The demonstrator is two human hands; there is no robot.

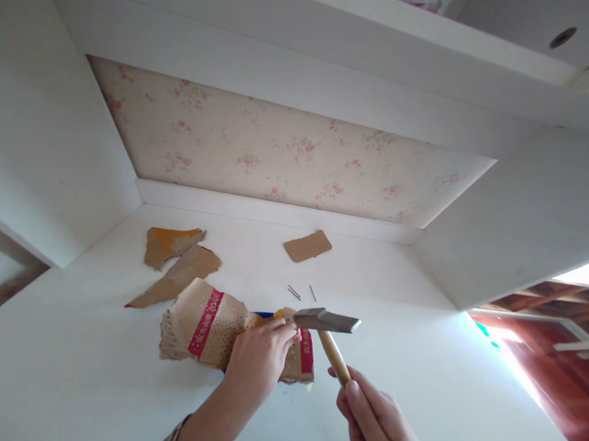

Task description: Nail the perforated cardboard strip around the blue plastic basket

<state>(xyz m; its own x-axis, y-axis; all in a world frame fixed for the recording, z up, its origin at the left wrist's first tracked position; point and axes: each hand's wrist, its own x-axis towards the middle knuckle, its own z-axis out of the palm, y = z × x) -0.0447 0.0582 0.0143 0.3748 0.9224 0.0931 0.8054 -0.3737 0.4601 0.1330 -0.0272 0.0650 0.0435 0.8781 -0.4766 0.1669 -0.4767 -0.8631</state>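
My right hand point(370, 411) is wrapped round the wooden handle of a hammer point(333, 356). The grey metal hammer head point(328, 320) hovers close to the fingertips of my left hand point(261, 351). Those fingers are pinched together over a torn piece of brown cardboard point(223, 322) dotted with holes and printed with red bands; what they hold, if anything, is hidden. Something blue point(263, 314) shows from under the cardboard. Just beyond the hammer lie several thin nails point(294, 292) on the white surface.
Torn cardboard scraps point(176, 273) lie at the back left of the white desk point(371, 278). A small cardboard piece point(307, 246) with little holes rests near the back edge. White panels point(515, 207) stand at both sides, and a shelf point(285, 47) runs overhead.
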